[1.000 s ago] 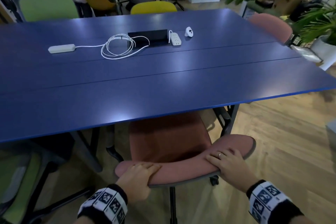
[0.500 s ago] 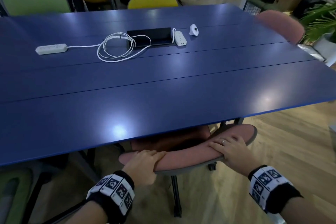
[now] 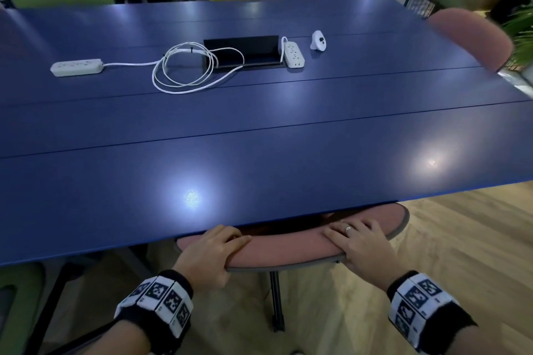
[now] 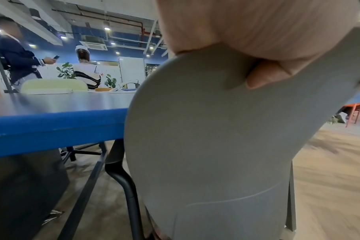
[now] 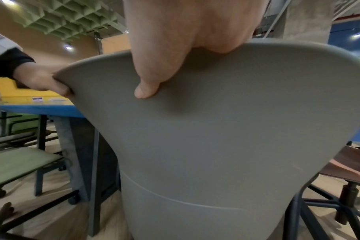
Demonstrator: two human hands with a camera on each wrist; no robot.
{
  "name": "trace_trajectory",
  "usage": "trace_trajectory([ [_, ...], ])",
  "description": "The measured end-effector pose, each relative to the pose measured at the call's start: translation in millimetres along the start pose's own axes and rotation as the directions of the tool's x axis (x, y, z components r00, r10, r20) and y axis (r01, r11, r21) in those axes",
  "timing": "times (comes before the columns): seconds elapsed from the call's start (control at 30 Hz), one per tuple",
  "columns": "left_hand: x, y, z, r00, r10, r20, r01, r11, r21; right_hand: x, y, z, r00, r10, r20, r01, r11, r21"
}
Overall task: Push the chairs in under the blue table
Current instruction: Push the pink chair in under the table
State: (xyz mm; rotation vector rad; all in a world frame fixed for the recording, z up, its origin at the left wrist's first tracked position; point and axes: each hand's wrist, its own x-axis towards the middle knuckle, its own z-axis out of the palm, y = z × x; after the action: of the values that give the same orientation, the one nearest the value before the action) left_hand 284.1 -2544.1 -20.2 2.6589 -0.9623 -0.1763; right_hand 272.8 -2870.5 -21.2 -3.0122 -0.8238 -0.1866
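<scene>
Pink fabric backrest of the swivel chair [image 3: 291, 248] is sitting at the bottom centre of the head view, tucked right against the glossy blue table [image 3: 259, 130] edge. The left hand [image 3: 210, 253] and right hand [image 3: 360, 245] are both gripping its top rim, spaced wide, probably to push it straight.

Left wrist view: a thumb [image 4: 265, 76] is pressing the grey plastic shell.

Right wrist view: same pinch, thumb [image 5: 146, 89] behind.

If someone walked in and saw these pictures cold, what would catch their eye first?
Probably the big blue table filling the head view, with white power strips and a looped cable near its middle. Next, at its near edge, the left hand and right hand gripping the top of a pink chair almost tucked under it.
</scene>
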Motion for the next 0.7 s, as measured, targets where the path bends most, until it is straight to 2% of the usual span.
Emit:
trace_trajectory([
  [0.13,0.2,0.3,1.8,0.999,-0.009,-0.045,0.011,0.999,0.053,1.3,-0.6,-2.3,1.000,-0.006,0.011,0.006,1.000,0.004],
  [0.33,-2.4,2.2,4.1,0.998,-0.041,-0.053,0.043,0.998,0.047,2.2,2.2,-3.2,0.998,-0.022,0.056,0.022,1.000,0.000],
  [0.7,-7.8,6.1,5.2,0.993,-0.107,-0.043,0.109,0.992,0.062,2.4,-1.3,-4.5,0.999,0.017,0.030,-0.019,0.998,0.059],
])
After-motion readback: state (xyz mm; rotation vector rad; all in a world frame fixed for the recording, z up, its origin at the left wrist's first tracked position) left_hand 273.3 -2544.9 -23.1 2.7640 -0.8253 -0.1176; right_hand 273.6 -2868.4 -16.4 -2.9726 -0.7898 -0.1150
